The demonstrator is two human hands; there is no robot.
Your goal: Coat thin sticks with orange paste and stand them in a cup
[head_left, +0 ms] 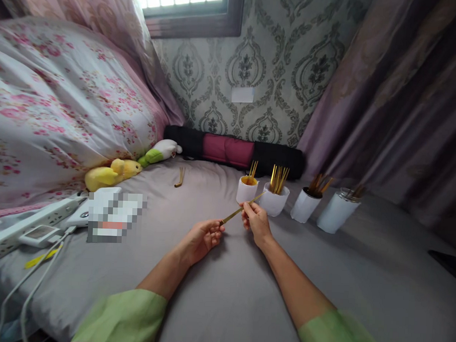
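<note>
My left hand (205, 237) pinches the near end of a thin yellow-green stick (241, 208). My right hand (256, 221) pinches the same stick further along, fingers closed round it. The stick slants up to the right, its tip close to the white cups. Several white cups stand in a row just beyond my hands: one with orange sticks (247, 189), one with yellow sticks (274, 197), one with brown sticks (305, 203) and one with a clear rim (338, 211). All rest on a grey bedsheet (224, 290).
A loose stick (180, 178) lies on the sheet to the left. Yellow and green plush toys (111, 174) sit by a floral duvet (65, 105). A white power strip and cables (27, 224) lie at the left edge. A black and maroon bolster (232, 151) lines the wall.
</note>
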